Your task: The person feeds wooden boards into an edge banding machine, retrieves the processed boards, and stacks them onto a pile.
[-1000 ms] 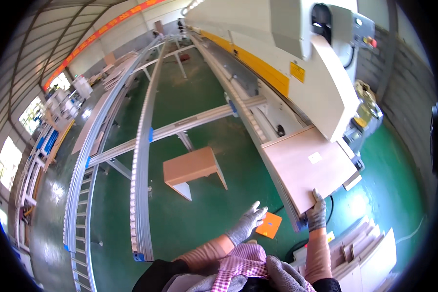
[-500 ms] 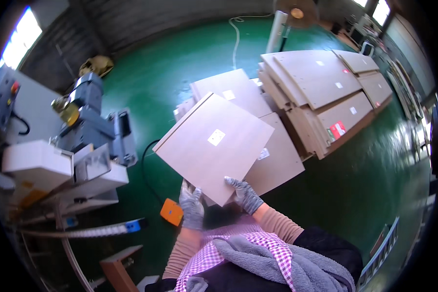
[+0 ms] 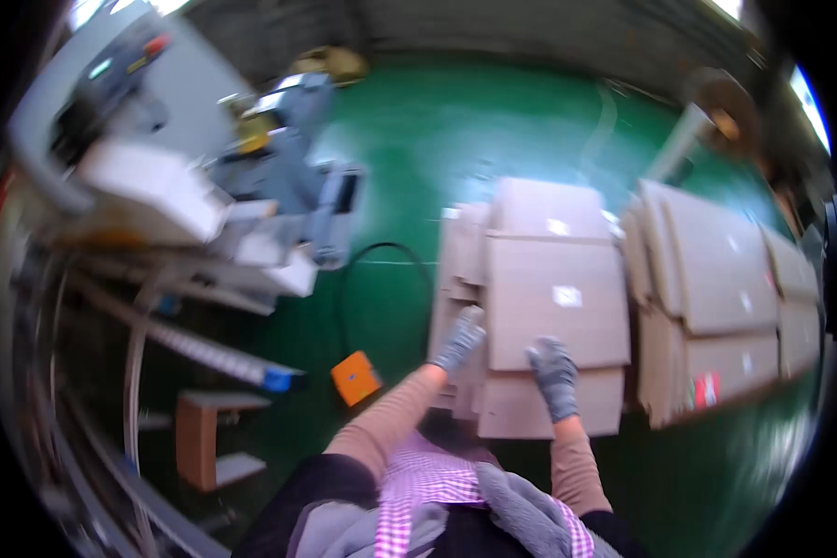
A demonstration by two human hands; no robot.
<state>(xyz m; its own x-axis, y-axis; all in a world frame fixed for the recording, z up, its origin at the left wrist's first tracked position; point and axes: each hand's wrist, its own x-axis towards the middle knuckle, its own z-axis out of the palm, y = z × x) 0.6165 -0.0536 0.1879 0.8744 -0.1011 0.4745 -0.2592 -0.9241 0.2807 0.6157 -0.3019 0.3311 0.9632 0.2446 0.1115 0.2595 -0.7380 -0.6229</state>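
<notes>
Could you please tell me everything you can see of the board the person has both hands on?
The top board is a flat, pale brown rectangular panel, wood-like, with a small white label near its middle. It lies face up on a stack of similar boards on the green floor. The gloved left hand touches its left edge and the gloved right hand its near edge. The picture is blurred.

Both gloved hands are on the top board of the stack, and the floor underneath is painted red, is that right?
Not quite. The head view shows the floor is painted green, not red. The rest holds: the left hand and right hand, both in grey gloves, are on the near edge of the top board of the stack.
</notes>
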